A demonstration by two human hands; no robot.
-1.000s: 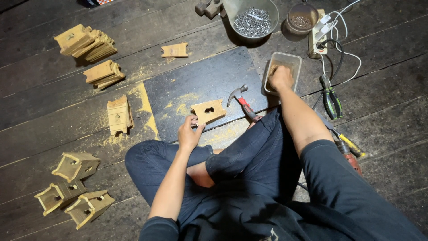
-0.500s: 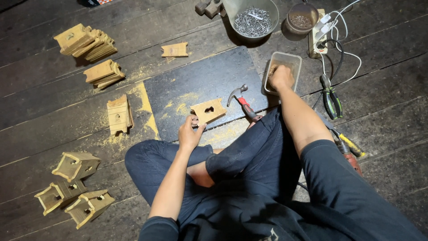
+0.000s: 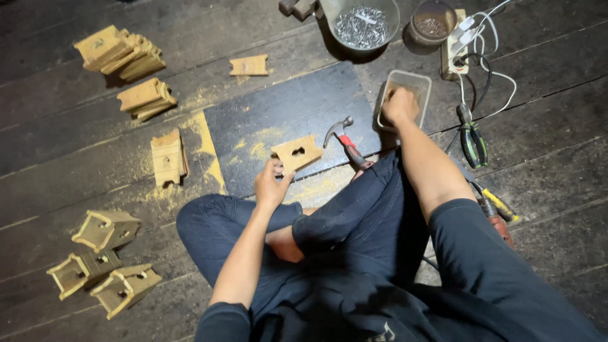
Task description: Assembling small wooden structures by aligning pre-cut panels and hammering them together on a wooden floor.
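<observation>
I sit cross-legged on a dark plank floor. My left hand point(image 3: 270, 185) grips the near edge of a small wooden plate point(image 3: 296, 152) with a cut-out slot, held over a dark work board point(image 3: 285, 114). My right hand point(image 3: 400, 105) reaches into a small rectangular plastic tub point(image 3: 415, 83); whether its fingers hold anything is hidden. A claw hammer with a red handle point(image 3: 345, 142) lies on the board between my hands, beside my knee.
Stacks of cut wooden pieces point(image 3: 120, 54) lie at the far left, three assembled wooden boxes point(image 3: 101, 256) near left. A bowl of nails point(image 3: 361, 25), a round tin point(image 3: 434, 24), a power strip point(image 3: 457, 38), pliers point(image 3: 472, 136) and a drill point(image 3: 494, 212) sit to the right.
</observation>
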